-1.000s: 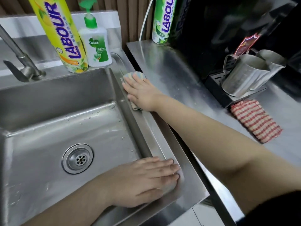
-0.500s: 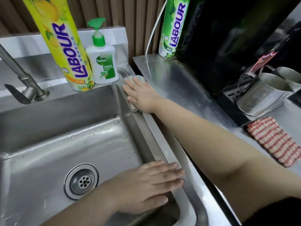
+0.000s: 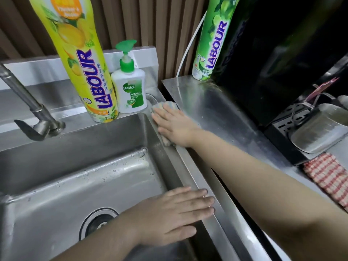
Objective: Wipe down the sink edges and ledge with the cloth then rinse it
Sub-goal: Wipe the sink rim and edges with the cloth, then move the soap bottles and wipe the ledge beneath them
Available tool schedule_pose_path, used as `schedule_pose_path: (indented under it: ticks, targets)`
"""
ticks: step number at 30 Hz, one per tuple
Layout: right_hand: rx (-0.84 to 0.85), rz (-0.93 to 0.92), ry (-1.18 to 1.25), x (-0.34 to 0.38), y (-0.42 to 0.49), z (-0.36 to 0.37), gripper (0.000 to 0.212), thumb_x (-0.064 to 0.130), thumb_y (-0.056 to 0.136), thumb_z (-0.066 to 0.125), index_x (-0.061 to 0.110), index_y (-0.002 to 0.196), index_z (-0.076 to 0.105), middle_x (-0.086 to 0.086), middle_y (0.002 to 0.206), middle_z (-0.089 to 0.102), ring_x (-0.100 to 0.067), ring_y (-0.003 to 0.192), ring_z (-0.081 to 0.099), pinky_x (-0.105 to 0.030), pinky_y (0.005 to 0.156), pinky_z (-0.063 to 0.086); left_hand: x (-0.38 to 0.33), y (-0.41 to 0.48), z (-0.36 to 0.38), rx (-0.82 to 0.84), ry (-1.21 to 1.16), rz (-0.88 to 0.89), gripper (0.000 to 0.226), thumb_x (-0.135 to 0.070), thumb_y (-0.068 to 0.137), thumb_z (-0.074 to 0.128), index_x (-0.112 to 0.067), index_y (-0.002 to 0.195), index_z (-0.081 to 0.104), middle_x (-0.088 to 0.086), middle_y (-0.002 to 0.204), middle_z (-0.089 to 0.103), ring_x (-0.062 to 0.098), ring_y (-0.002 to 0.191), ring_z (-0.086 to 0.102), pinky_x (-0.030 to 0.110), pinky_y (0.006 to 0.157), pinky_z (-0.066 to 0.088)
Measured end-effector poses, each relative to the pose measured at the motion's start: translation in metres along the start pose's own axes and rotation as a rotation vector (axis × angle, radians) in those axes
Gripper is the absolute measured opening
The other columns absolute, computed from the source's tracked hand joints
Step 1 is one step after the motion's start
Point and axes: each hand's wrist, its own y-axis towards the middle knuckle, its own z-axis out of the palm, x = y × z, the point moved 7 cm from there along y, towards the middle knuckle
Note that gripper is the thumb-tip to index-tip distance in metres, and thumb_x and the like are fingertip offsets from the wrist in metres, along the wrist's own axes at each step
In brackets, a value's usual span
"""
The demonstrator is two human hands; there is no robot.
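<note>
Both flat (fingers [image 3: 197, 199] straight): right hand [image 3: 175, 127] presses cloth [image 3: 166, 141], left hand [image 3: 169, 213] sink edge [image 3: 190, 166].

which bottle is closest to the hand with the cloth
The white Dettol pump bottle, just left of the right hand pressing the cloth. The yellow LABOUR bottle and the green LABOUR bottle stand farther off.
</note>
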Motion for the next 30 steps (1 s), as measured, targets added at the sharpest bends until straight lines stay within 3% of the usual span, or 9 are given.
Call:
schedule_pose_path:
  ticks: [4, 9, 14, 17, 20, 24, 27, 30]
  targets:
    - [0.016, 0.014, -0.015, -0.008, 0.034, 0.0, 0.053, 0.034, 0.102, 0.025, 0.019, 0.15, 0.008, -0.001, 0.16, -0.001, -0.023, 0.146, -0.004, -0.039, 0.118, 0.008, -0.001, 0.0, 0.0, -0.016, 0.036, -0.023, 0.048, -0.036, 0.102, 0.03, -0.019, 0.146, 0.028, -0.005, 0.156, 0.02, 0.011, 0.145, 0.005, 0.034, 0.117, 0.01]
    - [-0.011, -0.087, 0.041, 0.004, -0.034, 0.007, 0.065, 0.048, 0.092, 0.007, 0.018, 0.15, 0.011, 0.0, 0.159, 0.0, -0.022, 0.146, -0.006, -0.04, 0.118, 0.004, 0.014, -0.004, -0.017, -0.048, 0.057, -0.111, 0.05, -0.037, 0.101, 0.025, -0.02, 0.148, 0.021, -0.005, 0.157, 0.015, 0.011, 0.145, 0.002, 0.032, 0.117, 0.003]
    - [0.037, -0.058, 0.058, -0.008, 0.007, 0.003, 0.054, 0.036, 0.102, 0.025, 0.021, 0.15, 0.007, 0.002, 0.159, -0.003, -0.019, 0.146, -0.009, -0.038, 0.119, 0.002, 0.03, -0.004, -0.018, -0.038, 0.069, -0.141, 0.048, -0.037, 0.102, 0.026, -0.02, 0.147, 0.027, -0.005, 0.157, 0.019, 0.009, 0.145, 0.005, 0.03, 0.116, 0.002]
    - [0.029, -0.026, 0.108, -0.015, 0.055, -0.005, 0.056, 0.035, 0.101, 0.025, 0.02, 0.15, 0.002, 0.002, 0.159, -0.004, -0.018, 0.146, -0.007, -0.038, 0.119, 0.003, 0.037, -0.007, -0.029, -0.131, -0.069, -0.184, 0.045, -0.038, 0.101, 0.028, -0.024, 0.143, 0.035, -0.008, 0.153, 0.028, 0.005, 0.143, 0.014, 0.028, 0.115, 0.013]
    - [0.0, -0.019, 0.185, -0.019, 0.068, -0.009, 0.059, 0.033, 0.101, 0.026, 0.017, 0.15, -0.002, -0.001, 0.159, -0.005, -0.017, 0.146, -0.007, -0.034, 0.118, 0.001, 0.075, -0.019, -0.077, -0.474, -0.055, -0.449, 0.037, -0.038, 0.097, 0.035, -0.027, 0.13, 0.047, -0.008, 0.137, 0.045, 0.005, 0.13, 0.037, 0.033, 0.103, 0.033]
    - [-0.004, -0.035, 0.213, -0.017, 0.048, -0.007, 0.061, 0.033, 0.101, 0.029, 0.017, 0.15, -0.003, -0.001, 0.159, -0.007, -0.016, 0.146, -0.009, -0.037, 0.119, 0.001, 0.123, -0.03, -0.158, -0.85, 0.094, -0.83, 0.045, -0.027, 0.091, 0.047, -0.013, 0.133, 0.043, 0.007, 0.135, 0.043, 0.02, 0.121, 0.043, 0.038, 0.1, 0.038]
    - [-0.001, -0.067, 0.18, -0.012, 0.03, 0.001, 0.061, 0.034, 0.101, 0.029, 0.017, 0.15, -0.001, 0.0, 0.159, -0.007, -0.016, 0.145, -0.01, -0.039, 0.119, 0.001, 0.145, -0.025, -0.192, -0.915, 0.121, -1.007, 0.057, -0.016, 0.089, 0.054, -0.01, 0.141, 0.031, 0.009, 0.145, 0.031, 0.032, 0.114, 0.052, 0.04, 0.092, 0.045]
    - [0.004, -0.072, 0.168, -0.014, 0.039, -0.003, 0.059, 0.035, 0.101, 0.027, 0.016, 0.15, -0.001, 0.0, 0.159, -0.006, -0.016, 0.146, -0.009, -0.039, 0.119, 0.001, 0.163, -0.018, -0.203, -0.868, 0.151, -1.15, 0.061, -0.012, 0.09, 0.052, -0.01, 0.144, 0.023, 0.01, 0.148, 0.028, 0.035, 0.113, 0.052, 0.039, 0.081, 0.043]
